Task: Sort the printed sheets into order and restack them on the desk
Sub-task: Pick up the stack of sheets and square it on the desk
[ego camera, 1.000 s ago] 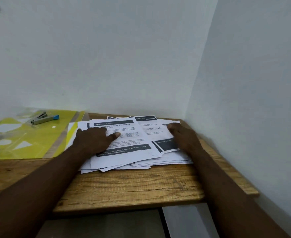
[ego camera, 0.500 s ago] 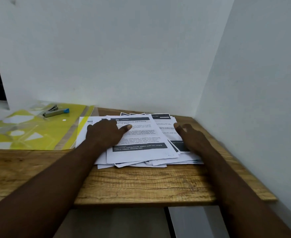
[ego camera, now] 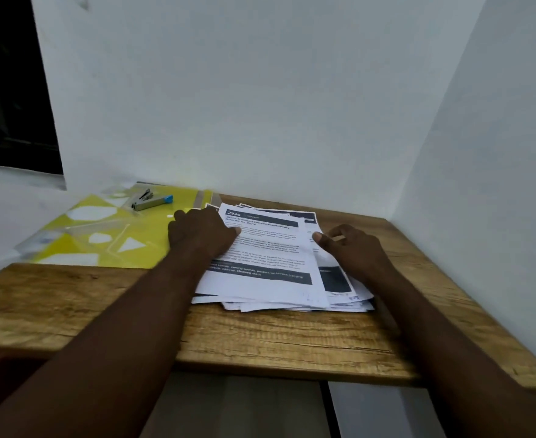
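Two hands at one untidy pile of printed sheets (ego camera: 270,248) on wooden table (ego camera: 260,336), near back right corner. Left hand (ego camera: 202,235) flat, palm down, thumb out, pressing pile's left side. Right hand (ego camera: 355,248) curled at pile's right edge; pinching or not, cannot tell. One stapler (ego camera: 151,200) lies on one yellow folder (ego camera: 102,235), left.

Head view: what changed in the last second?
The right hand went from lying flat on the pile of printed sheets to fingers curled, with the thumb at the right edge of the top sheet; whether it grips paper is unclear. The left hand stays pressed on the top sheet, near its left edge. Pile, stapler and yellow folder stay put on the desk; only the camera shifted.
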The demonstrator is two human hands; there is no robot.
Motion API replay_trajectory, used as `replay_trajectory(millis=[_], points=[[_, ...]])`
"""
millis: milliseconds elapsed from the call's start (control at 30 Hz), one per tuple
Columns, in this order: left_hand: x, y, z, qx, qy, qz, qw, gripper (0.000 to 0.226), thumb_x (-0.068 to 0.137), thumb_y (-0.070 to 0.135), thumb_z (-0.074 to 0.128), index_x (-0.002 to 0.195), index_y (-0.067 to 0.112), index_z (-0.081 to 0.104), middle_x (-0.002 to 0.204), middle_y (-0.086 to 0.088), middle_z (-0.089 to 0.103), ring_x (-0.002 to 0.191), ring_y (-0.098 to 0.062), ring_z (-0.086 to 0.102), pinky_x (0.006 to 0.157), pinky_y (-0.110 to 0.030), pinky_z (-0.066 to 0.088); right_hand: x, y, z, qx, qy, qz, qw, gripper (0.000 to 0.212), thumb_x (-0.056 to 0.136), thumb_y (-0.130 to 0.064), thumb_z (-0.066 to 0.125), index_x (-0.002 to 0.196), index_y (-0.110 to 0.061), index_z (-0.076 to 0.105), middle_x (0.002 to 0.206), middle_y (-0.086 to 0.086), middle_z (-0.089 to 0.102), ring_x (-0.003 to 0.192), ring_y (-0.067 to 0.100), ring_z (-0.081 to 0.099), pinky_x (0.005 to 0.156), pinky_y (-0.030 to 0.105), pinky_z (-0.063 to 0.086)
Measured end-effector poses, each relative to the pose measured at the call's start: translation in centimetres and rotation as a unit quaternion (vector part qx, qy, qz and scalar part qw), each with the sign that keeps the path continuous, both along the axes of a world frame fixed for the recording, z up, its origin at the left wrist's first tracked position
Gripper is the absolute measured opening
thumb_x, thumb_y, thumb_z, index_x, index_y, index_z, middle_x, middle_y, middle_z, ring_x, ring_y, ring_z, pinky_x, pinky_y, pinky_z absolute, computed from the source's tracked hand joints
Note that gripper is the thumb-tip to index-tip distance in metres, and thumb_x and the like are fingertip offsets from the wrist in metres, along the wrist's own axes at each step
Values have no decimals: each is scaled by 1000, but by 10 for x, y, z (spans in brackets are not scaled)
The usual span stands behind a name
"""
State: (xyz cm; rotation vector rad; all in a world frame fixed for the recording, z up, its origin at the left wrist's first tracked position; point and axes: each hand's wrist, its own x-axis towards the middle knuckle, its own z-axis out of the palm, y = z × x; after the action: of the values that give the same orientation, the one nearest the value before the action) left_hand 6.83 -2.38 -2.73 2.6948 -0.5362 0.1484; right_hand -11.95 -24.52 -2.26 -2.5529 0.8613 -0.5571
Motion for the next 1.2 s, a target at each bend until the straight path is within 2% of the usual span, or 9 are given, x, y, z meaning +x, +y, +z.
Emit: replay_trajectory(millis=[167,300,400,600,667,767,867,1067,1200], points=[[2,-1,-2,18,9,-10,1000,77,85,83,56,137,27,59,141,-9,60,134,-37,43,103,-43,42,7,10,1,-8,-60,-16,998,59,84,-82,59,109,-30,70,114,-6,75,107,18,68,90,39,54],[2,-2,-1,-16,19,-17,1000,73,87,76,61,130,18,63,134,-12,64,133,-37,48,106,-43,41,-3,6,-3,-39,76,-65,994,91,84,-94,38,148,-29,51,143,7,64,130,32,59,105,46,48],[-4,-3,5,-51,33,-22,998,64,89,65,68,130,17,64,138,-11,64,131,-36,55,105,-41,44,-1,19,-6,3,75,13,997,97,82,-95,29,151,-30,48,145,7,63,128,30,59,101,42,47],[5,-1,10,-139,112,-42,983,68,81,62,79,127,13,65,137,-9,64,126,-33,59,92,-35,45,2,22,-3,56,-17,47,997,69,86,-83,54,129,-30,65,121,-6,71,111,15,64,86,30,49],[9,-1,12,-234,166,-48,957,56,78,43,90,118,11,68,125,-6,66,120,-32,63,93,-36,49,0,14,-4,74,-34,37,996,62,84,-76,66,124,-29,67,121,-8,70,106,10,64,75,19,45],[10,3,16,-381,306,-63,870,36,71,16,95,94,2,71,104,-17,76,96,-39,75,89,-44,58,-1,7,-8,99,-51,40,993,58,82,-66,78,124,-27,68,121,-9,71,107,7,64,75,16,44],[2,9,20,-419,408,-76,808,31,81,5,84,109,-6,74,99,-25,78,89,-42,77,89,-56,61,-1,6,-10,110,-67,40,991,53,81,-56,84,122,-25,69,119,-9,72,109,8,67,74,16,45],[-15,8,26,-387,445,-133,796,31,89,10,79,116,-3,73,101,-24,78,89,-41,78,77,-50,65,-3,5,-9,94,-63,33,993,49,83,-57,82,121,-28,68,115,-8,69,110,12,63,92,34,49],[-17,7,26,-363,392,-111,838,33,80,6,84,108,-5,72,96,-24,78,85,-44,77,85,-58,62,-3,1,-10,121,-74,48,989,46,81,-52,85,119,-30,69,118,-11,69,112,8,64,90,31,46]])
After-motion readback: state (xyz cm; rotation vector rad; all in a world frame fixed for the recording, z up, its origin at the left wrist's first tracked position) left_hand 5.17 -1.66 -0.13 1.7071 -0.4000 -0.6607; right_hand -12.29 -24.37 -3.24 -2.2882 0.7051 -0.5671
